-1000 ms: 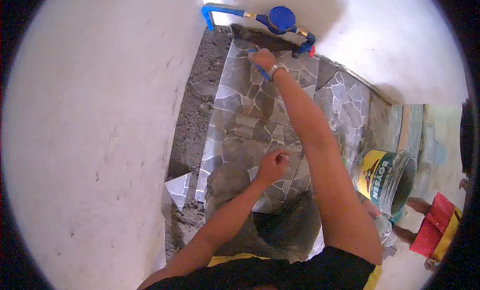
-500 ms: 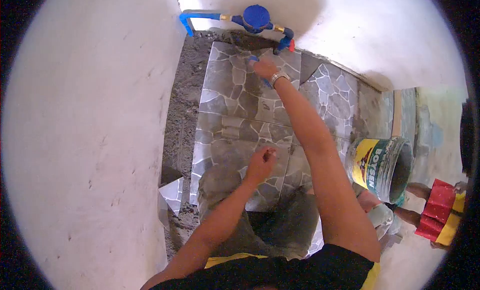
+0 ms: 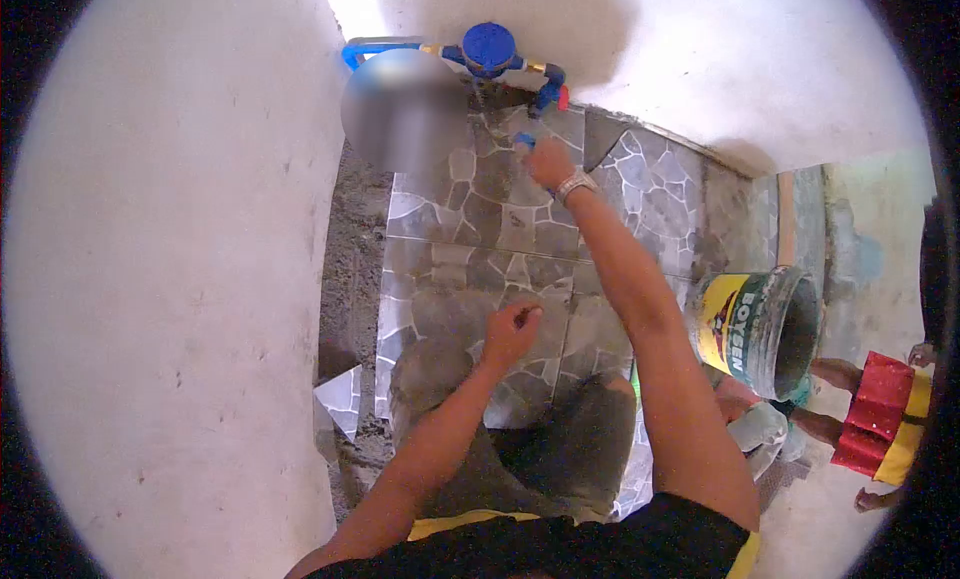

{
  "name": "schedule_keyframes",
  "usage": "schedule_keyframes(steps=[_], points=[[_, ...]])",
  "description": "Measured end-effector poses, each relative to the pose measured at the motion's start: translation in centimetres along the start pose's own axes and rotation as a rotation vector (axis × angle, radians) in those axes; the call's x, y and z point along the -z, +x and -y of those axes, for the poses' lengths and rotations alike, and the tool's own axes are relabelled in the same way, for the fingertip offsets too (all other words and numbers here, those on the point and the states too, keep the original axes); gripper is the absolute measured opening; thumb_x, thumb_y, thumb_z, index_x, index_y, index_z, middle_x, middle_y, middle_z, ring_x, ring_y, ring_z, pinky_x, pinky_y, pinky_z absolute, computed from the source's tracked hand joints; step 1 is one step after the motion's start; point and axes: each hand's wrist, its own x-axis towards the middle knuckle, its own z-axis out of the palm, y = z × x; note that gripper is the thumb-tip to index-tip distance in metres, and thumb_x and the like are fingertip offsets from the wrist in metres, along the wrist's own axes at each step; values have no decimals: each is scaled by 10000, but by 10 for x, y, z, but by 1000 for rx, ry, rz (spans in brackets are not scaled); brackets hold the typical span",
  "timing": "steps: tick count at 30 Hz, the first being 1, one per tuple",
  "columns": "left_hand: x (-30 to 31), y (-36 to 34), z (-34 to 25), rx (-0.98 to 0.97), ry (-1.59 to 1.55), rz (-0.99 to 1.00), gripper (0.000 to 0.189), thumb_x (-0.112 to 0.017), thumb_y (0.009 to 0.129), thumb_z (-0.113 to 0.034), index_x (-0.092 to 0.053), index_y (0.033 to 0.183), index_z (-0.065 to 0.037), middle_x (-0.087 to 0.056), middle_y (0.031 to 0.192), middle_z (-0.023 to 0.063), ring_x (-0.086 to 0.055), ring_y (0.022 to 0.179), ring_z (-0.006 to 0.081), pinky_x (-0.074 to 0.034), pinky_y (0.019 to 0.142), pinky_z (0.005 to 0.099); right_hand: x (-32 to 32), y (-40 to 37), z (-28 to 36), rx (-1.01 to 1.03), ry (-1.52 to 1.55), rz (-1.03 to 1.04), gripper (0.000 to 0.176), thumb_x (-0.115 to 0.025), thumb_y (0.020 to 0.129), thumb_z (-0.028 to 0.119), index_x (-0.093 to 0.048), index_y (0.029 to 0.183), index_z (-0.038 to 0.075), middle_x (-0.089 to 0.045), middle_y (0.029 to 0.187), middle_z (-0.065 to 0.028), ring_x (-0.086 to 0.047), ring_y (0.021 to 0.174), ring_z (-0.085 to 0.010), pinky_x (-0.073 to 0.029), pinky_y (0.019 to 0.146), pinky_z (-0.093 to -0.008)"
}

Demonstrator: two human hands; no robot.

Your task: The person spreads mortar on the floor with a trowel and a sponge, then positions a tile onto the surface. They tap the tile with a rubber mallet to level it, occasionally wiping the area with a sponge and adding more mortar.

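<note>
My right hand (image 3: 550, 166), with a watch (image 3: 576, 184) on its wrist, reaches far forward over the stone-patterned floor tiles (image 3: 480, 219). Its fingers are closed on a small blue object (image 3: 525, 139) whose kind I cannot make out; most of it is hidden by the hand. Above that hand, a blue water meter (image 3: 488, 49) sits on blue pipe along the wall, with a red-handled valve (image 3: 562, 98) at its right end. Curled into a loose fist, my left hand (image 3: 512, 329) hovers over the nearer tiles in front of my knee, with nothing visible in it.
At right a Boysen paint bucket (image 3: 755, 329) lies tilted, its mouth facing right. A person in red and yellow shorts (image 3: 875, 419) stands beyond it. Rough mortar (image 3: 350, 249) runs along the left wall, with a cut tile piece (image 3: 341, 404) on it. A blurred patch covers the upper-left tiles.
My right hand has shifted slightly down and to the right with the blue object. My left hand stays nearly in place. The camera view has moved a little.
</note>
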Motion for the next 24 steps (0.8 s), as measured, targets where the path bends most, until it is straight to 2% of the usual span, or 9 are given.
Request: schedule_keyframes(steps=[3, 8, 11, 14, 16, 19, 20, 22, 24], points=[[5, -1, 0, 184, 52, 184, 194, -653, 846, -209, -656, 848, -15, -622, 699, 66, -569, 626, 158, -469, 623, 298, 16, -40, -6, 92, -123, -49, 393, -531, 844, 345, -623, 832, -37, -636, 828, -272, -627, 812, -422, -483, 737, -509], [4, 4, 35, -234, 91, -300, 116, -682, 797, -175, -676, 780, -61, -612, 846, 97, -583, 874, 232, -477, 751, 347, 71, -154, -25, -50, -62, -26, 371, -568, 854, 367, -602, 978, 18, -640, 906, -250, -620, 858, -419, -480, 765, -505], [6, 5, 42, -239, 5, -223, 273, -626, 780, -76, -574, 1047, -58, -550, 1075, 144, -557, 939, 272, -476, 804, 374, 136, -302, -24, -3, 67, -211, 344, -572, 859, 354, -597, 1059, 75, -645, 940, -210, -613, 874, -395, -477, 775, -487], [5, 2, 23, -234, 26, -112, 590, -545, 798, -11, -402, 1371, -4, -472, 1292, 206, -538, 976, 309, -469, 849, 376, 179, -450, -31, -404, 57, -227, 358, -569, 863, 356, -601, 1102, 92, -649, 959, -193, -615, 877, -377, -476, 776, -475], [6, 0, 23, -355, 477, -212, 594, -568, 809, -59, -396, 1376, -25, -481, 1282, 209, -540, 1003, 311, -468, 846, 372, 202, -560, -36, -549, -51, -379, 326, -601, 859, 305, -610, 1113, 100, -647, 971, -197, -622, 884, -359, -479, 764, -448], [22, -4, 26, -325, 349, -110, 562, -573, 825, -105, -409, 1359, -40, -497, 1254, 214, -535, 1028, 331, -470, 857, 369, 252, -701, -43, -613, -157, -570, 278, -629, 849, 210, -630, 1096, 84, -665, 916, -175, -638, 819, -354, -489, 755, -420], [44, 8, 29, -853, 763, -124, 564, -590, 826, -109, -404, 1353, -32, -496, 1255, 210, -538, 1040, 325, -472, 865, 362, 275, -737, -35, -717, -46, -553, 264, -631, 849, 208, -636, 1080, 80, -663, 928, -178, -636, 834, -356, -491, 754, -420], [80, -10, 10, -891, 770, -114, 535, -617, 834, -132, -424, 1322, -27, -516, 1234, 197, -545, 1062, 306, -477, 878, 362, 283, -812, -58, -1067, -385, -435, 247, -623, 834, 238, -652, 1008, 66, -657, 938, -196, -637, 882, -362, -493, 775, -444], [112, -36, 11, -473, 480, -131, 512, -639, 845, -174, -446, 1299, -37, -541, 1206, 183, -557, 1067, 282, -485, 871, 370, 284, -854, -95, -1219, -500, -282, 262, -617, 789, 246, -657, 967, 56, -654, 965, -202, -638, 898, -368, -503, 777, -467]])
